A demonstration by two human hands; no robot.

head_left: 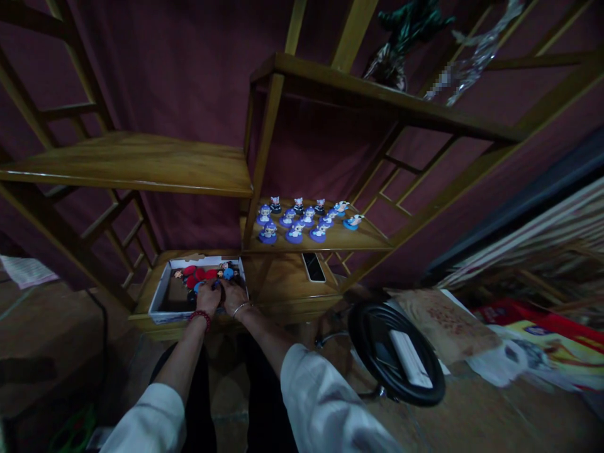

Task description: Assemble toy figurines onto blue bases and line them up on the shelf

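Both of my hands are low inside a shallow white-walled cardboard box (163, 290) on the lower shelf. Small toy figurines with red (200, 275) and blue (229, 274) parts lie heaped in it. My left hand (208, 297), with a red bead bracelet at the wrist, is curled over the front of the heap, a blue piece showing beside its fingers. Close by on the right, my right hand (234, 297), wearing a thin bangle, has bent fingers among the figurines. What the fingertips grip is hidden by the hands and the dim light.
Several purple-based figurines (295, 233) stand in rows on the raised shelf (368, 241), with dark-based ones (298, 205) behind. A phone (314, 267) lies right of the box. A round black stool (436, 384) holds a white box (409, 358). An upper shelf (127, 165) overhangs the box.
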